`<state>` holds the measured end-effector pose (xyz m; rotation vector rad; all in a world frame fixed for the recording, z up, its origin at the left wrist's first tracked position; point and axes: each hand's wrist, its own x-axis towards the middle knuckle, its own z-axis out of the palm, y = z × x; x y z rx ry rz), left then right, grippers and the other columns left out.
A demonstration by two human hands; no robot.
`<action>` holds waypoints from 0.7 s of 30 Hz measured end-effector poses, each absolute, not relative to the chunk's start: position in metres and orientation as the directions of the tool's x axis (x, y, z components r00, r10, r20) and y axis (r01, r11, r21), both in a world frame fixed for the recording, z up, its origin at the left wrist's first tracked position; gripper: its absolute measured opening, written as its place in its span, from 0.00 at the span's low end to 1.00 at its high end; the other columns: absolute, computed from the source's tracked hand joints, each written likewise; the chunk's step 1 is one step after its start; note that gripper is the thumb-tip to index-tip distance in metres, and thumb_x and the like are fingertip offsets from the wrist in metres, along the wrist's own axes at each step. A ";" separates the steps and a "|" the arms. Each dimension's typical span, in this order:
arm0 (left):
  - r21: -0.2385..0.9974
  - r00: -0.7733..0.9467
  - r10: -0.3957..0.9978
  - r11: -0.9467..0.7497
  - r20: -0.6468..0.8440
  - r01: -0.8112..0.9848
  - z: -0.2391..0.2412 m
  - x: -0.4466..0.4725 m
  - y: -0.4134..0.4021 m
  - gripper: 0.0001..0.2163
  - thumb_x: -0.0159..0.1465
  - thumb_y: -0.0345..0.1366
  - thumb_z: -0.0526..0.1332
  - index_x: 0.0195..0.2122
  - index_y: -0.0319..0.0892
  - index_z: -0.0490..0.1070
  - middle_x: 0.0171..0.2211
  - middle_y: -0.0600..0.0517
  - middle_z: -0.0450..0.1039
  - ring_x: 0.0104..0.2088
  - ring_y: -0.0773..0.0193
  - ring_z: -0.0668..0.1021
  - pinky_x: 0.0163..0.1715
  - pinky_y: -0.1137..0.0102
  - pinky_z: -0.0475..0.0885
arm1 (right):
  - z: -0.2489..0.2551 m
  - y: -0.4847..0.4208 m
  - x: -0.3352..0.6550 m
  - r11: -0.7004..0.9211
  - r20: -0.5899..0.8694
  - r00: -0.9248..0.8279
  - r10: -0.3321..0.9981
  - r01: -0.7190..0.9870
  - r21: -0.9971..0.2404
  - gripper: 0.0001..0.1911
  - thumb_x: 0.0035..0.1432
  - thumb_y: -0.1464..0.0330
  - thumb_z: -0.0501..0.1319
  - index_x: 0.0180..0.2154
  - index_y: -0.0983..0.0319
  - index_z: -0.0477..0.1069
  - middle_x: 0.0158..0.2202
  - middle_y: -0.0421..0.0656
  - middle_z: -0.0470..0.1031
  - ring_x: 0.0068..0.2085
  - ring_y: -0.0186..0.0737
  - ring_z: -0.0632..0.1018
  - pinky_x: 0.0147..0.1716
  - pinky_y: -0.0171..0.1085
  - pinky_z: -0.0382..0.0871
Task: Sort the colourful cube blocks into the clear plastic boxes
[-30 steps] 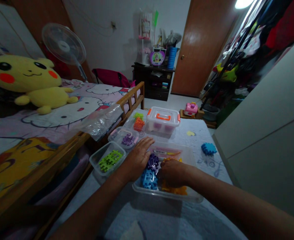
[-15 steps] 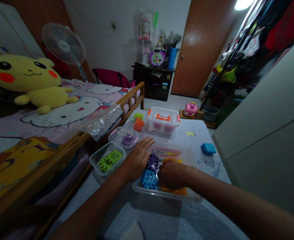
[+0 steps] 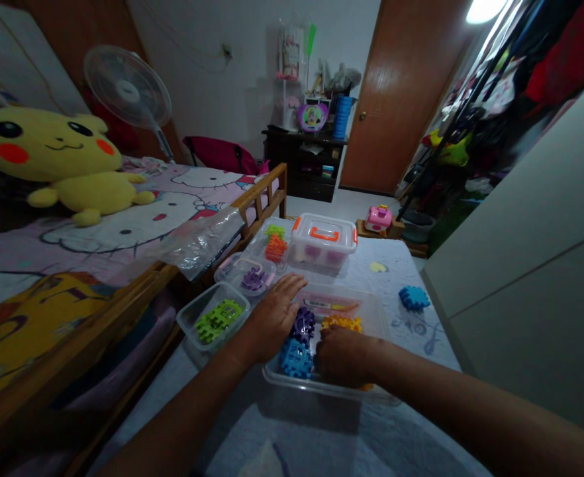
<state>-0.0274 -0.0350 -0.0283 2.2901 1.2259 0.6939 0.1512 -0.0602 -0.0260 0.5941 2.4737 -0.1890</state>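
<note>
My left hand [image 3: 278, 318] lies along the left wall of a clear plastic box [image 3: 379, 311], its fingers stretched out. Inside the box, my right hand [image 3: 344, 356] reaches down with curled fingers; its fingertips, and whatever they grip, are hidden. Yellow-orange notched building blocks [image 3: 342, 323] show just beyond that hand, and a bit of orange shows below it. On the box's left side lie purple notched blocks [image 3: 304, 325] and blue notched blocks [image 3: 296, 360]. Left of my left hand, a smaller clear tub [image 3: 187, 317] holds green notched blocks [image 3: 219, 319].
A small lidded container [image 3: 222, 268] with purple pieces, orange blocks [image 3: 275, 248], and a clear box with orange handle [image 3: 324, 234] stand farther back. Blue blocks [image 3: 414, 298] lie near the table's right edge. A wooden bed rail [image 3: 163, 278] runs along the left, a white cabinet [image 3: 530, 265] along the right.
My right hand has shifted slightly towards me inside the box, showing more of the far yellow blocks and covering most of the nearer orange ones. My left hand stays nearly still.
</note>
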 end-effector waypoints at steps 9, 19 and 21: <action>0.589 0.488 0.852 -0.495 0.187 0.639 -0.025 -0.027 -0.036 0.23 0.67 0.33 0.46 0.62 0.37 0.61 0.65 0.44 0.59 0.67 0.57 0.59 0.67 0.55 0.53 | -0.012 -0.041 0.161 0.848 -0.468 -0.748 0.470 0.530 0.004 0.11 0.58 0.75 0.59 0.38 0.69 0.80 0.38 0.55 0.82 0.41 0.49 0.81 0.42 0.42 0.71; 0.576 0.492 0.851 -0.499 0.183 0.648 -0.024 -0.026 -0.035 0.23 0.67 0.32 0.46 0.62 0.35 0.61 0.65 0.42 0.59 0.67 0.57 0.59 0.67 0.55 0.53 | -0.017 -0.041 0.161 0.763 -0.532 -0.631 0.565 0.645 0.046 0.13 0.59 0.75 0.57 0.41 0.69 0.79 0.41 0.55 0.81 0.44 0.51 0.81 0.43 0.43 0.74; 0.576 0.495 0.850 -0.499 0.179 0.648 -0.024 -0.026 -0.035 0.23 0.68 0.32 0.45 0.63 0.35 0.61 0.66 0.42 0.58 0.67 0.57 0.58 0.67 0.55 0.52 | -0.014 -0.042 0.164 0.753 -0.557 -0.611 0.563 0.656 0.042 0.13 0.59 0.75 0.57 0.41 0.68 0.79 0.42 0.55 0.81 0.44 0.51 0.81 0.42 0.43 0.75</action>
